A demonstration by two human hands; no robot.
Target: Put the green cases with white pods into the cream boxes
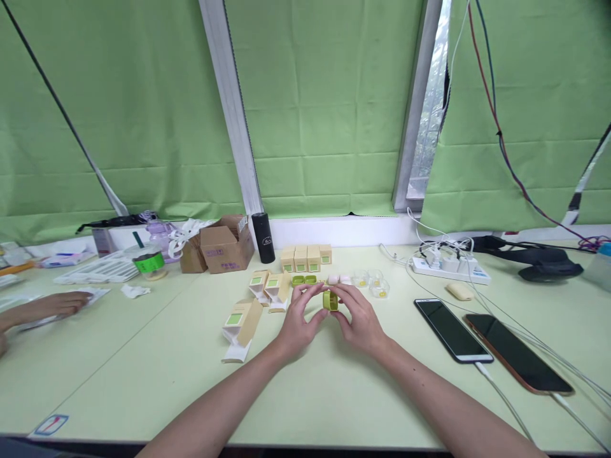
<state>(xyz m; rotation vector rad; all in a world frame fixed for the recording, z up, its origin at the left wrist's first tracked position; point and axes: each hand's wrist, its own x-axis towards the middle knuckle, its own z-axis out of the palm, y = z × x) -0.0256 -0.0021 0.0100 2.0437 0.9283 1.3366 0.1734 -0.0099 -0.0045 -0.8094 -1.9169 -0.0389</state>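
The left hand [300, 323] and right hand [360, 321] pinch a green case [329, 301] between them. Clear cups [380, 288] beyond show yellow inside; open cartons [245, 315] stand left.

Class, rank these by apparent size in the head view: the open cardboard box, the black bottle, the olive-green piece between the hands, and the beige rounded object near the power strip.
Largest to smallest:
1. Open cardboard box
2. Black bottle
3. Olive-green piece and beige rounded object: too alike to rank.
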